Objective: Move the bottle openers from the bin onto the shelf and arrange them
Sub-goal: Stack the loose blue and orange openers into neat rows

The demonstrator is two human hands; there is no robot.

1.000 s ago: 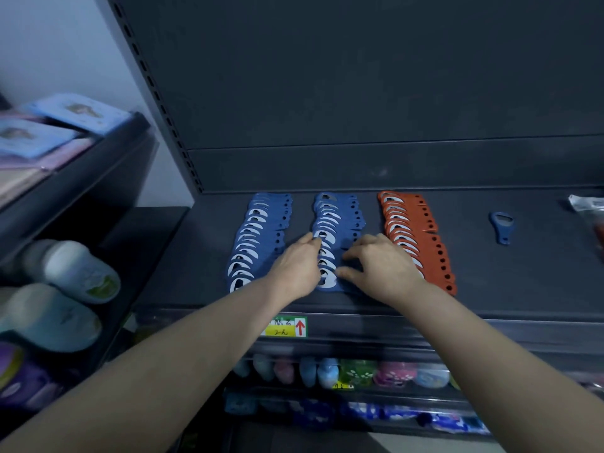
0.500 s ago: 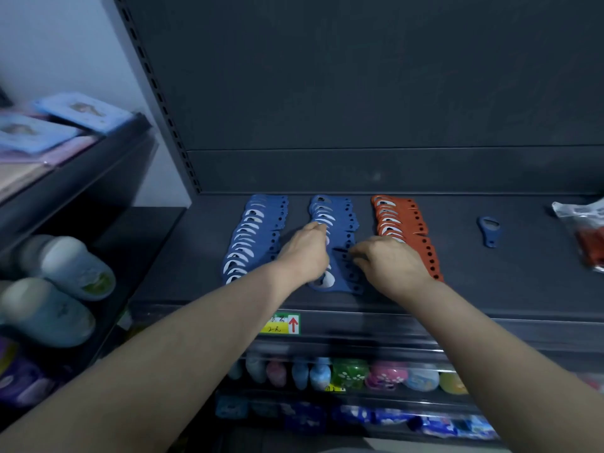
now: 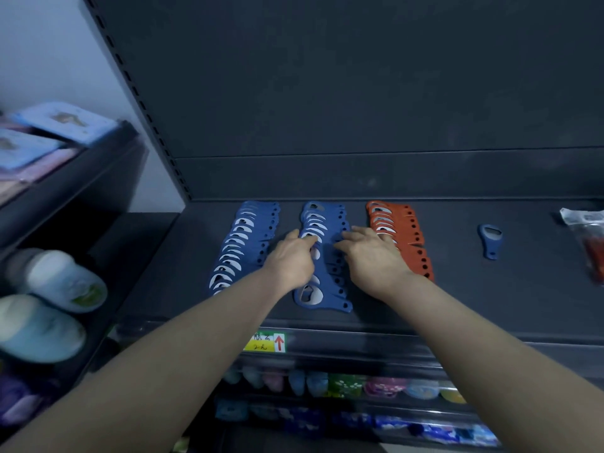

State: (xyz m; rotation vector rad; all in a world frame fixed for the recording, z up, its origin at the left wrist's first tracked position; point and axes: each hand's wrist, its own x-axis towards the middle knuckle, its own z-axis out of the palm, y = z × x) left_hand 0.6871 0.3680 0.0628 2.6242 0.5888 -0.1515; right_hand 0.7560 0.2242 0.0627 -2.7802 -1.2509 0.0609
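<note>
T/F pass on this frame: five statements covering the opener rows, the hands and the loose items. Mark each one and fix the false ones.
1. Three rows lie on the shelf: left blue row, middle blue row, orange row. True.
2. The left hand and right hand both have fingers on the middle blue row. True.
3. A single opener lies left of all the rows. False: the lone blue opener lies right of the orange row.
4. The shelf-edge label shows a green arrow pointing down. False: the price tag shows a red arrow pointing up.
5. A plastic bag lies at the shelf's right edge. True.
</note>
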